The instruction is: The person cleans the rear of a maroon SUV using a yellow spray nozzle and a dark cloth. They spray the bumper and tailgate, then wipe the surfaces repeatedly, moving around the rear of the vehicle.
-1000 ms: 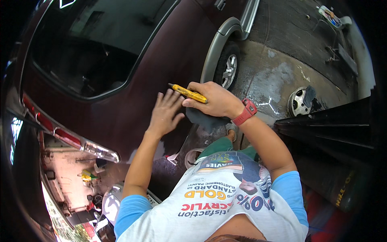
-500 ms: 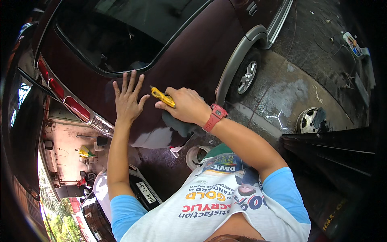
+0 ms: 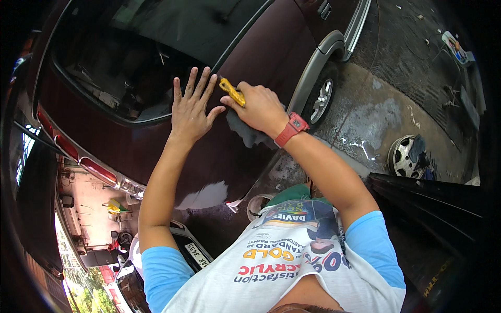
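My left hand [image 3: 192, 112] has its fingers spread, lying against the dark maroon vehicle's rear side panel [image 3: 209, 159], with fingertips over the lower corner of the tinted window [image 3: 151, 62]. Beside it, my right hand [image 3: 263, 107] is closed around a yellow utility knife [image 3: 232, 93] whose narrow dark tip points up and left. Beneath that same hand, a grey cloth [image 3: 244, 131] lies on the panel; whether the fingers also grip it is hidden. A pale patch [image 3: 203, 195] shows on the panel's lower part.
Right of the vehicle's rear wheel [image 3: 322, 99], a loose wheel rim [image 3: 404, 156] lies on the wet concrete, a dark rag on it. A white bucket [image 3: 255, 206] stands close to my body. Behind is another car [image 3: 182, 245]. A tray of items [image 3: 455, 48] stands far right.
Both hands have moved up and right along the panel, toward the vehicle's front, the knife and cloth with the right hand. The view has shifted slightly too.
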Demonstrator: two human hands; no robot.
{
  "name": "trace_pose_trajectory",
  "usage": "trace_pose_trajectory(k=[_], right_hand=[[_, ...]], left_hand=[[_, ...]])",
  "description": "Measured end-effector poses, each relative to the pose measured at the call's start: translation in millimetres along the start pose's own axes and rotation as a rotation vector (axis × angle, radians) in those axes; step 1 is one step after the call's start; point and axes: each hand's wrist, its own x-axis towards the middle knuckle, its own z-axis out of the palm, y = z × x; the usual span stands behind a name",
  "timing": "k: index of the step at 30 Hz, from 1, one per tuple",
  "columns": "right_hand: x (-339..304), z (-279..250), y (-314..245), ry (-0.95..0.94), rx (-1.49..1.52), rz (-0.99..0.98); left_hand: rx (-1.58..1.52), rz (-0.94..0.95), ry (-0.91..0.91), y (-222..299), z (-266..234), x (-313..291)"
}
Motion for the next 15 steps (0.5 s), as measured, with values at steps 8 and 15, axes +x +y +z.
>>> trace_pose_trajectory(k=[8,15], right_hand=[[41.2,-37.2,40.9,0.091,-0.054,0.062],[72.3,-71.6,66.1,0.119,-0.093,0.101]], left_hand=[[0.108,0.1,-0.015,3.4,9.9,83.8],[0.228,0.198,0.054,4.1,22.9,167.6]])
